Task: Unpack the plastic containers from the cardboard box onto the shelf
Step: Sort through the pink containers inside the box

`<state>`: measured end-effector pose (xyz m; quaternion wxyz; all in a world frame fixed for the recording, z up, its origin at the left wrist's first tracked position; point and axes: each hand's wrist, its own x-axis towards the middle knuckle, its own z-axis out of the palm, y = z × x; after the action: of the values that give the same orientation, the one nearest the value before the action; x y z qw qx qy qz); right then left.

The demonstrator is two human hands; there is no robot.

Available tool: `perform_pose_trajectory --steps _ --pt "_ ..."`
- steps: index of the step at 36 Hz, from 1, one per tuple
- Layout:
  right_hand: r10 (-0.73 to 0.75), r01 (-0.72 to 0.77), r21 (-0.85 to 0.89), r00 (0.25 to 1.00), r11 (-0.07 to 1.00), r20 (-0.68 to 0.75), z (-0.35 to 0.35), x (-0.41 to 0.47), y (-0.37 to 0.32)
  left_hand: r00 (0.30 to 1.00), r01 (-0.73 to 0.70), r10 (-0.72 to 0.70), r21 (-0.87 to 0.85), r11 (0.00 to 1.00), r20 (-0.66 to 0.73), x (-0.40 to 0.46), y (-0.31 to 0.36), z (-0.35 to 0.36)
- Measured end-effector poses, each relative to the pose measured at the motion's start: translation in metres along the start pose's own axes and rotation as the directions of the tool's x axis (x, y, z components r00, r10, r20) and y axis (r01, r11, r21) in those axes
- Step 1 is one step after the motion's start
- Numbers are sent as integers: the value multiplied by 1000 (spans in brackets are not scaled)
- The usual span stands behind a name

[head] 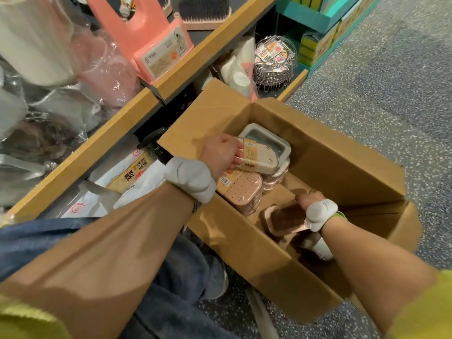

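Note:
An open cardboard box [325,152] stands on the floor beside the shelf. Inside, my left hand [220,155] grips a grey-green plastic container [266,149] with a beige label sleeve, held just above the stacks. Under it lie stacks of pink containers [241,192] in clear wrap. Lower in the box, my right hand [309,199] is closed on a pink container [285,217] with a dark see-through lid, tilted on its side. Both wrists wear white bands.
A wooden-edged shelf [117,133] runs diagonally at left, with bagged goods, a pink plastic item [146,37] and brushes [204,12] above, paper packs [129,177] below. Wire racks [275,62] sit at the shelf's far end. Speckled floor [381,81] lies to the right.

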<state>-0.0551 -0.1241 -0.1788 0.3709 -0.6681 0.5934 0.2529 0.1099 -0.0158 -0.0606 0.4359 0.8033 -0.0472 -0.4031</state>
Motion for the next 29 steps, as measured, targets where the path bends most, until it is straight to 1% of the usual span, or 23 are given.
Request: perform_pose_trajectory --steps 4,12,15,18,21,23,25,29 --pt "62 -61 -50 998 997 28 1 7 0 1000 2 -2 21 1000 1 4 -4 1" --pt "107 -108 27 992 994 64 15 19 6 1000 4 -4 26 1000 -4 5 -5 2" --pt "110 -112 36 992 993 62 21 19 5 1000 0 0 30 1000 -4 5 -5 2" --pt "86 -85 -39 996 996 39 25 17 4 1000 6 -6 28 1000 3 5 -5 3" --pt "60 -58 -59 998 997 35 27 24 9 1000 6 -7 26 1000 11 6 -6 2" --pt "30 -30 -3 999 1000 38 29 29 12 1000 7 -7 26 1000 19 6 -6 2" --pt "33 -34 107 999 994 16 28 25 11 1000 9 -10 34 999 27 5 -6 1" --pt "41 -42 258 999 965 6 35 19 2 999 10 -12 46 999 48 3 -5 0"
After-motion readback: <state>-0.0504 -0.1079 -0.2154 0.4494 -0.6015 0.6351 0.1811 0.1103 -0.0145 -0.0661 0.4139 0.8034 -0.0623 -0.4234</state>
